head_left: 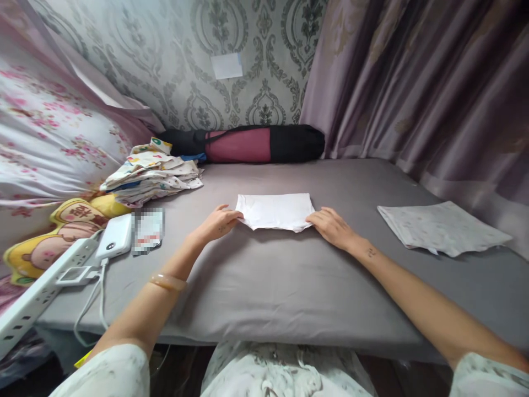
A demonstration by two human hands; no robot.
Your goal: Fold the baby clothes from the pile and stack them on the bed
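A folded white cloth (276,212), perhaps a garment, is stretched between my two hands over the middle of the grey bed sheet (281,292). Its left lower corner is pinched by my left hand (222,221), thumb and fingers closed. My right hand (332,225) grips the opposite corner in the same way, fingers pressed together on the fabric. The near edge of the cloth looks slightly uneven. To the right of my right hand lies a pale patterned folded cloth (444,227), flat on the sheet.
Rumpled patterned clothes (155,173) are heaped at the back left. Along the wall lies a black and maroon long bag (243,145). A white power bank (114,236), a power strip (45,286), cables and a yellow cushion (61,237) crowd the left edge. Curtains (384,88) hang at right.
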